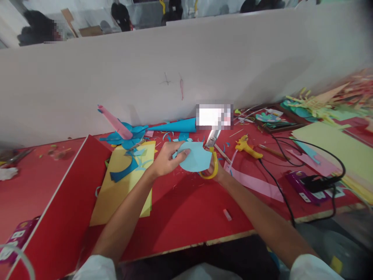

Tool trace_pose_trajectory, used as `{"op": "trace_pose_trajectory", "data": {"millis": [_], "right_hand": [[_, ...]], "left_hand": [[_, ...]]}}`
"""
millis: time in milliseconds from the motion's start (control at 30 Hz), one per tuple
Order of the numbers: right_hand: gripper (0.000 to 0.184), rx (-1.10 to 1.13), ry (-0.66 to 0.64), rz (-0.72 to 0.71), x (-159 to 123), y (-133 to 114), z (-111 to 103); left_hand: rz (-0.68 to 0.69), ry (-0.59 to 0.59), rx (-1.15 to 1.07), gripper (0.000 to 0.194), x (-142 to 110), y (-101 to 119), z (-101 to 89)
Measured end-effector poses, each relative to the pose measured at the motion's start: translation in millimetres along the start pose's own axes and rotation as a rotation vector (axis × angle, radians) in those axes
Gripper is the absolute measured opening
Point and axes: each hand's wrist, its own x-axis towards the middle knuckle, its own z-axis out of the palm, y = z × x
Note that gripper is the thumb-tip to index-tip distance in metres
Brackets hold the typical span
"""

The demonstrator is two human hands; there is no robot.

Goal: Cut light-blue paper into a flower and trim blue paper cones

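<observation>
A light blue piece of paper (196, 158) with a rounded lower edge is pinched in my left hand (170, 158), thumb on top. My right hand (216, 171), partly hidden behind the paper, grips scissors with yellow handles (215, 165). The metal blades (214, 136) point up and away, close to the paper's right corner. Behind the paper, blue paper scraps (183, 137) are strewn on the red table (186, 217). A blue paper cone (177, 125) lies farther back.
To the left are yellow sheets (122, 175), a dark blue paper curve (124, 171) and a pink cone on blue petals (116, 123). A yellow glue gun (247, 147), pink strip (256, 182) and purple power strip (309, 186) with black cables lie right. A red divider (64, 202) stands left.
</observation>
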Motion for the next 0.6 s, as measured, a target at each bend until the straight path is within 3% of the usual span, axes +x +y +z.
{"op": "trace_pose_trajectory", "data": {"millis": [100, 200, 333, 600], "right_hand": [[0.052, 0.073, -0.022, 0.021, 1, -4, 3], [0.055, 0.179, -0.011, -0.046, 2, -10, 11], [0.054, 0.202, -0.043, -0.081, 2, -16, 17], [0.054, 0.007, 0.059, -0.004, 1, -17, 14]], "left_hand": [[-0.133, 0.019, 0.071, 0.044, 1, -9, -4.3], [-0.189, 0.039, 0.162, 0.042, 4, -15, -9.1], [-0.253, -0.053, 0.257, 0.04, 5, -20, -16.4], [-0.222, -0.124, 0.259, 0.039, 3, -21, -22.1]]}}
